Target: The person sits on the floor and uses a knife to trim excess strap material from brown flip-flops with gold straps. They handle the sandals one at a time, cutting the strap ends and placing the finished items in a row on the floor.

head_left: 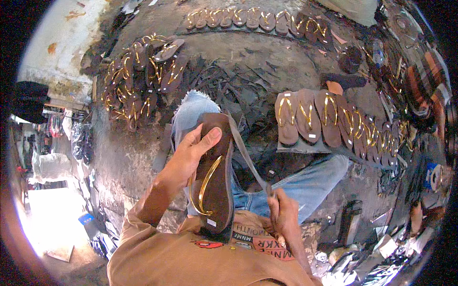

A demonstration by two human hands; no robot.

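Floor scraps (243, 86), sandal rows (329, 123) around brown sandal (221, 176)

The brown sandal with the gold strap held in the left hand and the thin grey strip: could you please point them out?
Held brown sandal with gold strap (221, 176), head view: its footbed, near the middle.
Thin grey strip (246, 155), head view: midway along its length.

We count two hands: one left hand (188, 155) and one right hand (285, 209). We see one sandal (222, 174) in the left grip and one dark strip (248, 159) in the right grip. Far past the left grip is one long row (253, 18), at least nine sandals. Right of it, another row (349, 126) has at least six. Left of it, one pile (153, 71) is too mixed up to count.
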